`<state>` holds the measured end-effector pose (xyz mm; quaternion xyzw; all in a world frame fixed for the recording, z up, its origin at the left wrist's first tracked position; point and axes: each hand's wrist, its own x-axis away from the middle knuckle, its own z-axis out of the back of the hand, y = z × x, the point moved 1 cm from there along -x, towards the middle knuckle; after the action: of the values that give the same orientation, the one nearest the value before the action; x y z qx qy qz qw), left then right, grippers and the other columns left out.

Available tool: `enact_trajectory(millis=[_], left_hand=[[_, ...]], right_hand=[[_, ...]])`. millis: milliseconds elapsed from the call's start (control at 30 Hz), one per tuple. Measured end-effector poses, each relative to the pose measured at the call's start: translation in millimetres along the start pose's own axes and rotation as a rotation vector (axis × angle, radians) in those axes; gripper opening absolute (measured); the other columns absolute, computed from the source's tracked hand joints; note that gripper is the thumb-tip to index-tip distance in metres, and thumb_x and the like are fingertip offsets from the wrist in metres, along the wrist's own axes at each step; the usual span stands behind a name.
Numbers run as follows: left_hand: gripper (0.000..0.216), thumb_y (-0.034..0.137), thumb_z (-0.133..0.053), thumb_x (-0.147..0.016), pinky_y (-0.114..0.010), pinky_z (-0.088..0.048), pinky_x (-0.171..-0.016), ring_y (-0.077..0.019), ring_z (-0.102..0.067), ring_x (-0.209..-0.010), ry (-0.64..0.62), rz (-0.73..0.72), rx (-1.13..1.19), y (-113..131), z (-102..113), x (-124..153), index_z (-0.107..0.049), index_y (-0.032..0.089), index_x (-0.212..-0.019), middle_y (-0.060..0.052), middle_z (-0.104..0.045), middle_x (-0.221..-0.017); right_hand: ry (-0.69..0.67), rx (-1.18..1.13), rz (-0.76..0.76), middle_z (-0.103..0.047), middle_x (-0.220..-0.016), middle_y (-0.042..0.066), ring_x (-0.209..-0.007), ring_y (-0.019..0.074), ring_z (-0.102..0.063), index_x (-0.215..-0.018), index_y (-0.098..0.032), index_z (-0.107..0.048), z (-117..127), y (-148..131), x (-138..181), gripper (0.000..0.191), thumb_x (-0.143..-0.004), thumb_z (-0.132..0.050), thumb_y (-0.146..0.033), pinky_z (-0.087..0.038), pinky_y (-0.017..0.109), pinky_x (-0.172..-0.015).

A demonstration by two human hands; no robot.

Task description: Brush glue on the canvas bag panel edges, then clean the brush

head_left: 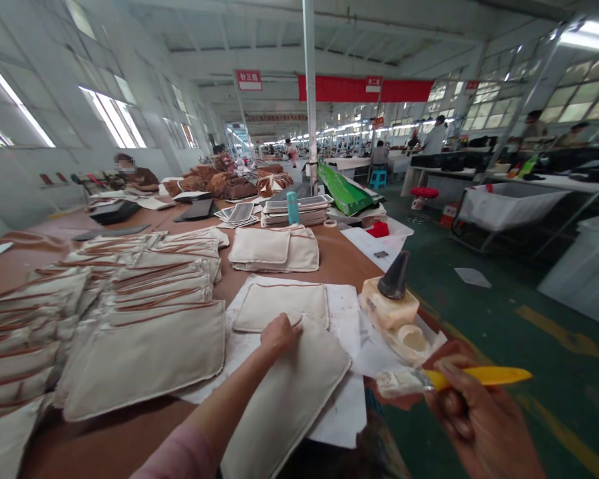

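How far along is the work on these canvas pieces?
Looks done: overlapping rows of canvas pieces with brown edges, at the left. In hand: the left hand rests on a plain canvas piece on the white paper; the right hand holds a brush. Probably left: the second piece and the stack behind.

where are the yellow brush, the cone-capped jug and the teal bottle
yellow brush (484, 376), head view, on its yellow handle
cone-capped jug (390, 311), head view, on its pale body
teal bottle (292, 207), head view, on the middle of its body
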<state>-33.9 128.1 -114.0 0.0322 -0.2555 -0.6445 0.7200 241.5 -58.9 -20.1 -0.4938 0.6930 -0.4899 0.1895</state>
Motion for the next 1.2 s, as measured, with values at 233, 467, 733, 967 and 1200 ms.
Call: enact_trajectory(millis=[233, 467, 733, 967, 1200], left_hand=[[0.025, 0.039, -0.054, -0.081, -0.025, -0.037, -0.061, -0.0182, -0.057, -0.069, -0.045, -0.267, 0.244, 7.2, 15.9, 28.9, -0.063, 0.016, -0.078, -0.001, -0.059, -0.068], [0.031, 0.044, -0.051, -0.087, -0.021, -0.037, -0.066, -0.0126, -0.046, -0.071, -0.067, -0.594, 0.467, 23.5, 49.0, 100.2, -0.053, 0.017, -0.071, 0.002, -0.048, -0.077], [0.027, 0.036, -0.052, -0.091, -0.021, -0.036, -0.068, -0.0126, -0.044, -0.074, -0.195, -0.750, 0.497, 45.0, 62.3, 144.9, -0.053, 0.017, -0.071, 0.001, -0.046, -0.076], [0.031, 0.042, -0.053, -0.091, -0.021, -0.032, -0.062, -0.0108, -0.040, -0.070, -0.256, -0.769, 0.568, 44.8, 55.3, 148.2, -0.051, 0.016, -0.074, 0.003, -0.042, -0.076], [0.034, 0.037, -0.049, -0.095, -0.021, -0.029, -0.059, -0.0088, -0.041, -0.064, -0.031, -0.780, 0.330, 44.6, 57.9, 157.4, -0.045, 0.016, -0.068, 0.004, -0.042, -0.069]], right_hand=[[-0.051, -0.051, 0.109, -0.045, -0.045, -0.009, -0.034, 0.0032, -0.032, -0.078, -0.020, -0.055, -23.6, 2.2, -11.7, 0.026, -0.073, -0.079, -0.029, -0.030, 0.015, -0.036], [-0.227, 0.023, 0.233, -0.043, -0.044, -0.010, -0.033, 0.0042, -0.031, -0.079, -0.020, -0.054, -54.1, -7.0, -20.5, 0.023, -0.079, -0.073, -0.033, -0.026, 0.015, -0.034], [-0.352, 0.246, 0.265, -0.040, -0.043, -0.010, -0.035, 0.0056, -0.032, -0.081, -0.020, -0.054, -77.8, -5.5, -19.3, 0.024, -0.083, -0.068, -0.039, -0.025, 0.017, -0.035], [-0.222, 0.236, 0.390, -0.040, -0.044, -0.010, -0.037, 0.0065, -0.034, -0.081, -0.021, -0.054, -73.5, -21.3, -15.3, 0.024, -0.083, -0.068, -0.039, -0.027, 0.017, -0.036], [-0.180, 0.362, 0.453, -0.043, -0.045, -0.008, -0.038, 0.0071, -0.036, -0.080, -0.019, -0.055, -65.3, -15.4, -15.3, 0.024, -0.082, -0.069, -0.038, -0.028, 0.018, -0.036]])
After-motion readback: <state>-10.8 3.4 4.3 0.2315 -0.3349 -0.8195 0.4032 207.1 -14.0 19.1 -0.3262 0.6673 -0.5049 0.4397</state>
